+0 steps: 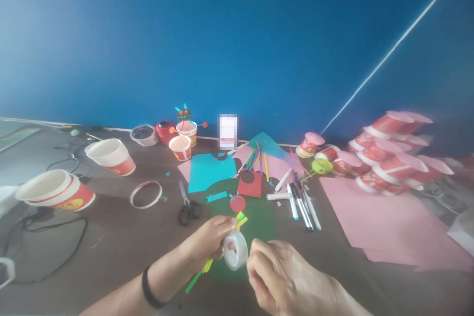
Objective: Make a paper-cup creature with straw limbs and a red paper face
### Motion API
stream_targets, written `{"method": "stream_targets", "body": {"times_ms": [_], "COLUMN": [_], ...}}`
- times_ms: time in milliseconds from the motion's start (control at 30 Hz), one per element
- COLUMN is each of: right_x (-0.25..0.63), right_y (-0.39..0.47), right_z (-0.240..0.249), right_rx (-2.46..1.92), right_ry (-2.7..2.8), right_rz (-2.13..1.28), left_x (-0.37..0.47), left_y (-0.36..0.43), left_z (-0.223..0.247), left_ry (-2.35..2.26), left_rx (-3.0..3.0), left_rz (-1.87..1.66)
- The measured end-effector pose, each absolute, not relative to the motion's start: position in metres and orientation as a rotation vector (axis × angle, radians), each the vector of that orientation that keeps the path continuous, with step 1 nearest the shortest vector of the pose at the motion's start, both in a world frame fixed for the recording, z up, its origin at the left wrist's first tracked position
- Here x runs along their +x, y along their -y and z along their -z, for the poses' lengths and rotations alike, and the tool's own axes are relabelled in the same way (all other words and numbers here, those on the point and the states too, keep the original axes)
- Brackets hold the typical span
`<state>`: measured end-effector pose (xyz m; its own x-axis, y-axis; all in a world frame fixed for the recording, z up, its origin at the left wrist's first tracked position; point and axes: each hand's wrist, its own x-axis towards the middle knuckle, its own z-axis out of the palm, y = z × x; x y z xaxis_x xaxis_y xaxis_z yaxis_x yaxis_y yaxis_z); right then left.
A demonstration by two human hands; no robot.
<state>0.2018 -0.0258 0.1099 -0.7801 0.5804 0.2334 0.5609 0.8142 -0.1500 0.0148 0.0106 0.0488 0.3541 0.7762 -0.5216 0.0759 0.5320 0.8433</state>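
Observation:
My left hand (pixel 213 241) is closed around yellow and green strips (pixel 208 265), whose ends stick out above and below the fingers. A roll of clear tape (pixel 240 258) stands on its edge against those same fingers. Close by the roll's right side, my right hand (pixel 279 274) has its fingers pinched together; whatever they grip is hidden. Just beyond the hands lies a red paper disc (pixel 237 203) with small blue marks on it. Black-handled scissors (pixel 188 209) rest on the table, left of the disc.
Red-and-white paper cups (pixel 59 190) stand at the left, near a black cable (pixel 74 252). Blue paper (pixel 207 170), red paper (pixel 250 185) and several markers (pixel 301 205) lie ahead. At the right are pink sheets (pixel 388 222) and stacked cups with pink discs (pixel 392 158).

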Motion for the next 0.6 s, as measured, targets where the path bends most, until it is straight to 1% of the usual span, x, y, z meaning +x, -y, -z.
{"method": "stream_targets", "body": {"times_ms": [100,200,400,600], "right_x": [0.21,0.22,0.219,0.207], "right_y": [0.027,0.026,0.023,0.019], "right_z": [-0.108,-0.102,-0.091,-0.08], "right_rx": [-0.898,-1.035,-1.132,-1.064], "right_ry": [2.61,2.449,2.313,2.074], "right_rz": [-0.372,-0.596,-0.817,-1.072], "left_x": [0.013,0.012,0.013,0.016], "left_y": [-0.015,-0.018,-0.016,-0.014], "left_z": [-0.05,-0.053,-0.055,-0.05], "left_ry": [-1.166,-1.127,-1.035,-1.001], "left_rx": [0.804,0.701,0.624,0.597], "left_rz": [-0.522,-0.502,-0.511,-0.513]}}
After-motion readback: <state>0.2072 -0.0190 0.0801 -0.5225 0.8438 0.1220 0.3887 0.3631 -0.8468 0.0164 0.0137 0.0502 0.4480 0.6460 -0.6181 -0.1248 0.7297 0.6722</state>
